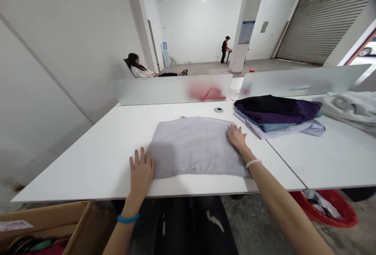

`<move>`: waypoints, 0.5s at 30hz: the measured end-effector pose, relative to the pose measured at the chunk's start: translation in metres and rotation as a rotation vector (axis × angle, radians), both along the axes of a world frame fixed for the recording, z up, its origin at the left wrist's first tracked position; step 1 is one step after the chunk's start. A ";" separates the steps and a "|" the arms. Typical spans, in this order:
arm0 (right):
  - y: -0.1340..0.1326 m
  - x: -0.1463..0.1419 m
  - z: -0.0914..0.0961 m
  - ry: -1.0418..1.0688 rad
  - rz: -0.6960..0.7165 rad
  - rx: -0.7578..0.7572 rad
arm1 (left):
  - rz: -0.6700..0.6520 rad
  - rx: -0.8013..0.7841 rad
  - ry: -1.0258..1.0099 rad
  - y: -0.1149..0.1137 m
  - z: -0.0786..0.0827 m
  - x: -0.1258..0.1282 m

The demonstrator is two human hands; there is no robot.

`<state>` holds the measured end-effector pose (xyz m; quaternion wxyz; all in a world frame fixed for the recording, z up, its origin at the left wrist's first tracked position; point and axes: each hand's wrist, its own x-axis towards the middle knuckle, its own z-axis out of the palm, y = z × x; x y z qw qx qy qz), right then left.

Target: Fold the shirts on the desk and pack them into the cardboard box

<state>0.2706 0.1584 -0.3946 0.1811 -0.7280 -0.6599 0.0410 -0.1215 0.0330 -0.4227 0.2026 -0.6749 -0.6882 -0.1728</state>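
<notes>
A folded light grey garment (195, 145) lies flat on the white table (88, 157) in front of me. My left hand (141, 170) rests palm down at its near left corner, fingers stretched out and apart. My right hand (237, 137) lies flat on the garment's far right edge, fingers spread. Neither hand grips anything. A blue band sits on my left wrist and a white bead bracelet on my right.
A stack of folded clothes (277, 116), dark purple on top, lies right of the garment. A pale heap of cloth (351, 108) is at far right. Frosted dividers (173, 88) back the table. A cardboard box (53, 225) and red basket (331, 208) sit below. Two people are farther off.
</notes>
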 end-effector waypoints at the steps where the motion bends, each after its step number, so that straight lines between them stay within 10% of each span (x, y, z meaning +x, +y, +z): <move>1: -0.009 -0.009 0.003 -0.011 0.015 0.007 | -0.059 0.051 0.024 -0.004 0.001 0.013; 8: -0.108 -0.088 -0.013 -0.092 0.551 -0.009 | -0.535 0.063 0.049 -0.027 0.001 0.140; 15: -0.129 -0.012 -0.028 -0.220 0.191 -0.119 | -0.446 -0.169 -0.040 -0.020 -0.008 0.113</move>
